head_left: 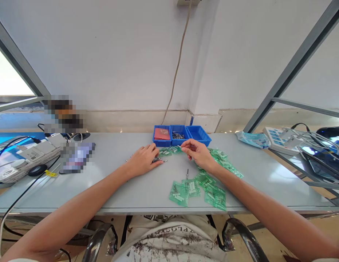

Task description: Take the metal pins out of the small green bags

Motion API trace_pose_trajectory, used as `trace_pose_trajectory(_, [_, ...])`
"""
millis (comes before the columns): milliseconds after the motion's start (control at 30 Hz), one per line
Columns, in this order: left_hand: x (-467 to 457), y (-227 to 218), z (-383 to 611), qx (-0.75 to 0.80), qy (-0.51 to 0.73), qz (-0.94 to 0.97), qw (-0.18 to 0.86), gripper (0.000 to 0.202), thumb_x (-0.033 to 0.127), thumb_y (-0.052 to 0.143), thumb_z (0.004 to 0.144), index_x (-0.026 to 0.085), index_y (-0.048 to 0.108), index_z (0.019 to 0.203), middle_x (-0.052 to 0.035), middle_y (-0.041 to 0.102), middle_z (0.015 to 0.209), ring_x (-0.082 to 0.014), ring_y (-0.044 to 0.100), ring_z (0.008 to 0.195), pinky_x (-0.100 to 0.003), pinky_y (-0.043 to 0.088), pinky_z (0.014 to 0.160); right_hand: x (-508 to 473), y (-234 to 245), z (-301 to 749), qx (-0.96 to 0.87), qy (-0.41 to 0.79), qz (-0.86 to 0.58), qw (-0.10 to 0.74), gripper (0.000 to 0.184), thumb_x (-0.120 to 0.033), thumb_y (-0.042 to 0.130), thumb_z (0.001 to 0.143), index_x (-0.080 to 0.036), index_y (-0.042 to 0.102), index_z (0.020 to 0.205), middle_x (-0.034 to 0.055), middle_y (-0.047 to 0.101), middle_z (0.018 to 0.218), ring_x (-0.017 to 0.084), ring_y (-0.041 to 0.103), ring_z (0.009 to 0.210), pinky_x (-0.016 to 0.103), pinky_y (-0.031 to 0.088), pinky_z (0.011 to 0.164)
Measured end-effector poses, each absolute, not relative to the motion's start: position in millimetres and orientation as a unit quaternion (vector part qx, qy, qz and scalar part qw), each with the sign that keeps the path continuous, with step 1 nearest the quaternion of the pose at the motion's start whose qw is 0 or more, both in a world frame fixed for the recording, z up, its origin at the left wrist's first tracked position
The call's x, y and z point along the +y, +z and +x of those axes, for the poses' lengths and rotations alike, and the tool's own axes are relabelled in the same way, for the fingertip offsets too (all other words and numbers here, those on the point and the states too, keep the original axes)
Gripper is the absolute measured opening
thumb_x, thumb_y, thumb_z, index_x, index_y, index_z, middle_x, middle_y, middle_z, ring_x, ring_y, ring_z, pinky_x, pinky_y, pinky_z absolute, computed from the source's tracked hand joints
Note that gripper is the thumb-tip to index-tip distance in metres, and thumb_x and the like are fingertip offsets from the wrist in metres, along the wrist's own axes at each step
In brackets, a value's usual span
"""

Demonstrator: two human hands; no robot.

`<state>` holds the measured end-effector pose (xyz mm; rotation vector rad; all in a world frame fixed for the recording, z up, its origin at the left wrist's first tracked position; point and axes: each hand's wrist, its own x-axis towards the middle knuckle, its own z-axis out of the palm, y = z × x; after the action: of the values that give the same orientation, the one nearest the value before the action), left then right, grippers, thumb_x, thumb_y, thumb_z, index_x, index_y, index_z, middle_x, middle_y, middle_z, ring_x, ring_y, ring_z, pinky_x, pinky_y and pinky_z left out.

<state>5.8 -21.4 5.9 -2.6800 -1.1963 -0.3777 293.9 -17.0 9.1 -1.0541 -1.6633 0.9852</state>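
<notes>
At the far left of my view, white power strips (35,150) lie with cables, and a black mouse-shaped object (37,170) is just beside them on the tabletop (117,196). Next I have a flat rectangular object (79,156), blurred out by pixelation.

Coming inward, I see the left hand (143,159) palm down, fingers loosely bent and close together, over small metal parts (156,159) that poke out around it; I cannot tell whether it grips any of them. Beyond it, three blue bins stand side by side: the left bin (154,139) holds a reddish packet (162,134), the middle bin (179,128) a heap of dark metal pieces (178,135), and the right bin (198,134) stands next to that.

In front of them, I have the right hand (198,153) with thumb and forefinger pinched together on a slim piece (180,146), just short of the middle bin. Nearer me, a loose metal pin (187,174) lies by green bags (178,193) of parts; more bags spread under and beside the right forearm.

Farther right, I make out a blue packet (252,139) and a white socket unit (281,140) with tangled cables.
</notes>
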Motion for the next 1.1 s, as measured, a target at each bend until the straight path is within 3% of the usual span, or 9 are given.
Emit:
trace_pose_trajectory(167, [-20.4,6.3,4.4,-0.42,-0.124,-0.892,0.107,0.045,0.063,0.044,0.105,0.02,0.058,0.109,-0.0096,0.061,0.112,-0.0266,0.059,0.097,-0.038,0.045,0.085,-15.1,9.4,295.1,-0.672,0.393,-0.428,0.459,0.033,-0.055,0.069,0.09,-0.022,0.064,0.092,-0.0008,0.061,0.079,0.012,0.051,0.055,0.027,0.045,0.051])
trace_pose_trajectory(367, [-21.0,7.3,5.0,-0.414,-0.121,-0.898,0.087,0.039,0.056,0.042,0.108,0.02,0.056,0.104,-0.0077,0.063,0.107,-0.0245,0.06,0.094,-0.037,0.046,0.083,-14.2,7.5,294.8,-0.676,0.403,-0.434,0.438,0.041,-0.062,0.06,0.094,-0.022,0.068,0.094,0.0005,0.061,0.08,0.012,0.047,0.053,0.026,0.041,0.049])
trace_pose_trajectory(700, [-19.8,7.6,4.8,-0.409,-0.127,-0.902,0.053,0.034,0.051,0.043,0.108,0.021,0.057,0.103,-0.0066,0.064,0.104,-0.0236,0.062,0.092,-0.038,0.048,0.083,-18.4,6.9,290.1,-0.637,0.489,-0.43,0.413,0.042,-0.064,0.055,0.097,-0.023,0.057,0.086,-0.0055,0.041,0.067,0.009,0.03,0.048,0.023,0.026,0.042])
trace_pose_trajectory(900, [-20.3,7.0,4.3,-0.405,-0.131,-0.903,0.053,0.031,0.049,0.044,0.107,0.021,0.056,0.099,-0.0062,0.064,0.101,-0.0235,0.062,0.09,-0.037,0.047,0.08,-14.8,3.6,290.4,-0.636,0.459,-0.433,0.445,0.034,-0.058,0.059,0.095,-0.025,0.054,0.095,-0.0031,0.054,0.082,0.009,0.036,0.049,0.024,0.03,0.042])
trace_pose_trajectory(1100, [-21.5,8.2,4.7,-0.404,-0.129,-0.904,0.042,0.03,0.048,0.044,0.107,0.021,0.055,0.097,-0.0059,0.063,0.101,-0.0231,0.06,0.089,-0.037,0.046,0.08,-11.8,-2.3,293.4,-0.666,0.419,-0.428,0.445,0.028,-0.052,0.063,0.095,-0.026,0.053,0.097,-0.0029,0.053,0.086,0.01,0.043,0.055,0.024,0.035,0.046])
